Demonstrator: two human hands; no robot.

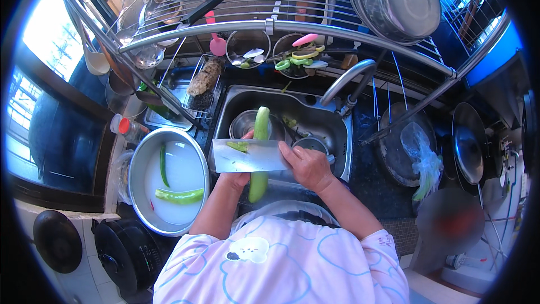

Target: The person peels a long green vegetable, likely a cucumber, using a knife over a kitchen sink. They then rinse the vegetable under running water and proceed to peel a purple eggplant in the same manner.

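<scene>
My right hand [310,166] grips the handle end of a broad-bladed cleaver [257,164], its blade lying across a long pale-green gourd [262,124]. Bits of green peel stick to the blade. Beneath the blade, my left hand [237,178] holds the gourd; most of its fingers are hidden by the metal. The gourd extends past both blade edges, over the near side of the steel sink [348,147]. To the left, a round metal basin [134,177] holds water, a peeled green gourd [179,196] and a thin green vegetable [163,164].
A metal bowl [237,126] and a strainer [312,145] sit in the sink under a curved faucet [348,77]. Overhead runs a wire rack [198,29] with pans. A muddy root vegetable [205,77] lies behind left. At right are a large lid [390,156] and a plastic bag [422,160].
</scene>
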